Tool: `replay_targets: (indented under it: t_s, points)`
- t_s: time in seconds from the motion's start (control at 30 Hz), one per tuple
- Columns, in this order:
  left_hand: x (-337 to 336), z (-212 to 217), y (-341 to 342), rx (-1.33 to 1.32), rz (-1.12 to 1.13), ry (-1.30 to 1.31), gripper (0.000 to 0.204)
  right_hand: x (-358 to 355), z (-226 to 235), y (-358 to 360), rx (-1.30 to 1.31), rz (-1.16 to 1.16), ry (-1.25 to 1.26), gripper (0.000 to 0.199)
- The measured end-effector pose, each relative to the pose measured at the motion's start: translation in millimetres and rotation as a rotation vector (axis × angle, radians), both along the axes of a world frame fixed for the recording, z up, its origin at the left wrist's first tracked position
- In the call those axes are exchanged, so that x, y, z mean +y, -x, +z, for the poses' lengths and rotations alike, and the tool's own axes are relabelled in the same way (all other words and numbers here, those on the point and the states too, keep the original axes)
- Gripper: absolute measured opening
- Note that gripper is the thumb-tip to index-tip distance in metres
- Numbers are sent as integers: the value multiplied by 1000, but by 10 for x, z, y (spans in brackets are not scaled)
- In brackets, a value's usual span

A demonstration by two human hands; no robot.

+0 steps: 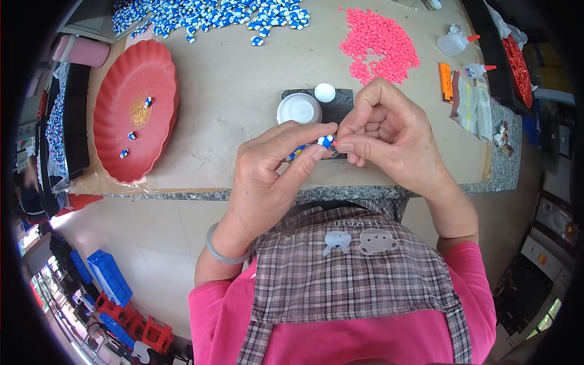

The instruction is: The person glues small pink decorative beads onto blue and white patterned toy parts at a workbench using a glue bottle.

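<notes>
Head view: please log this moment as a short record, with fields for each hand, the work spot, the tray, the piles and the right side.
Left hand: left hand pinches a blue-and-white piece
Right hand: right hand holds a pink bit at the piece; whether they touch is unclear
Work spot: white dish and white cap on a dark slab
Tray: red tray, three small pieces inside
Piles: blue-and-white pile; pink pile
Right side: two red-tipped bottles, orange box
</notes>
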State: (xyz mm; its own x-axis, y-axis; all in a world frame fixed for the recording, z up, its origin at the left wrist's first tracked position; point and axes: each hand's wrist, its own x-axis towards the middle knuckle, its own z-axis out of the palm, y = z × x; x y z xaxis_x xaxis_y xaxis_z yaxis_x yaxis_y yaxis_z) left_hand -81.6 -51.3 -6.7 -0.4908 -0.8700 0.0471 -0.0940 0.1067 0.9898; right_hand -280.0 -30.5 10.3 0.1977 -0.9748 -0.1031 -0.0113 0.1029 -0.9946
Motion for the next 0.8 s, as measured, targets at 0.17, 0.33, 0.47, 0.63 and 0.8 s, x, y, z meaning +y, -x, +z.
replay_targets:
  t_s: [0.17,0.33,0.47,0.63,0.8]
  points:
    - [6,-35,39,-81,35,245,21,-2,-1,-25,82,-10,19,24]
    - [12,-20,71,-116,66,303,21,29,-87,-45,238,-68,170,26]
    - [12,40,33,-66,73,163,21,57,-167,-95,434,-192,456,29]
    - [-13,25,-65,64,132,-203,20,47,-245,80,458,-209,464,23]
    - [-230,-203,-313,561,241,-551,27,-7,-477,712,772,-440,317,10]
